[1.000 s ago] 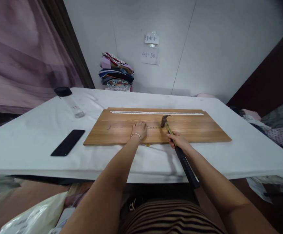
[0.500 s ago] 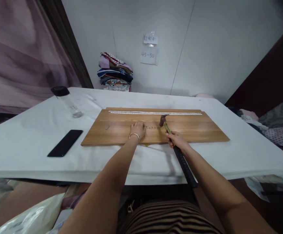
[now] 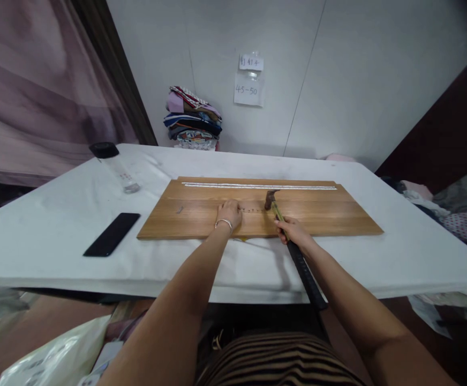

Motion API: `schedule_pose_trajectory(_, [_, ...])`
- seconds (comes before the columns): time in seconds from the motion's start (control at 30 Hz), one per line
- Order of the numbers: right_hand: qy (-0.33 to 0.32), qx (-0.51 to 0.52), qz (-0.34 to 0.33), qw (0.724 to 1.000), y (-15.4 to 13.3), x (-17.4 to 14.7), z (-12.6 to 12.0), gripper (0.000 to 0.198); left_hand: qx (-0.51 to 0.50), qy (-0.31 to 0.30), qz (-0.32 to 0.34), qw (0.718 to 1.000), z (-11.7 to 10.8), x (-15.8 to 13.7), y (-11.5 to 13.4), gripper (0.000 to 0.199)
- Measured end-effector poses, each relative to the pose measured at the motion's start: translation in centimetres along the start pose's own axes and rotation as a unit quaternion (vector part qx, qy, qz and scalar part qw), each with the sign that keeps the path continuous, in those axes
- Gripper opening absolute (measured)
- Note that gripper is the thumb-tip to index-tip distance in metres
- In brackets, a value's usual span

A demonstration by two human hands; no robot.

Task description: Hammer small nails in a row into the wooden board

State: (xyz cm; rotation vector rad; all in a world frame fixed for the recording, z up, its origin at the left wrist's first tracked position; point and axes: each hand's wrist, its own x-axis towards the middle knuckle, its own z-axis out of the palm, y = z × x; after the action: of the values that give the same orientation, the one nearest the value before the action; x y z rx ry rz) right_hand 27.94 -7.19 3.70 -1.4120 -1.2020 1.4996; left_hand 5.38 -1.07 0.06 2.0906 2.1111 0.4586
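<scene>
On the wooden board (image 3: 325, 214) a row of several small nails (image 3: 253, 210) runs sideways near the middle. My left hand (image 3: 229, 212), with a bracelet at its wrist, rests on the board at the row's left end. Its fingers are curled together, and whatever the fingertips pinch is hidden. In my right hand (image 3: 292, 229) is a claw hammer (image 3: 277, 210), gripped partway along the handle above its black grip. The hammer head is by the right end of the nail row. A few loose nails (image 3: 179, 209) lie on the board's left part.
White measuring strips (image 3: 257, 186) run along the board's far side. Left of the board are a black phone (image 3: 112, 235) and a clear bottle (image 3: 119, 169) with a black lid, on the white-covered table (image 3: 49, 214). Folded clothes (image 3: 193, 120) are stacked by the wall.
The whole view has shifted slightly, with the scene a little to the right. Both hands and the hammer keep nearly the same places on the board.
</scene>
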Motion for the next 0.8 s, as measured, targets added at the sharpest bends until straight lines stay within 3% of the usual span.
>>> schedule_pose_trajectory(0.17, [-0.002, 0.004, -0.010, 1.000, 0.40, 0.17, -0.17, 0.028, 0.034, 0.030, -0.064, 0.997, 0.00, -0.17, 0.17, 0.039])
schedule_pose_trajectory(0.47, [-0.016, -0.001, -0.011, 1.000, 0.87, 0.37, -0.54, 0.029, 0.041, 0.009, -0.102, 0.994, 0.41, -0.16, 0.23, 0.055])
schedule_pose_trajectory(0.8, [-0.011, 0.005, -0.019, 1.000, 0.79, 0.10, -0.49, 0.032, 0.035, 0.007, -0.108, 0.994, 0.27, -0.13, 0.36, 0.056])
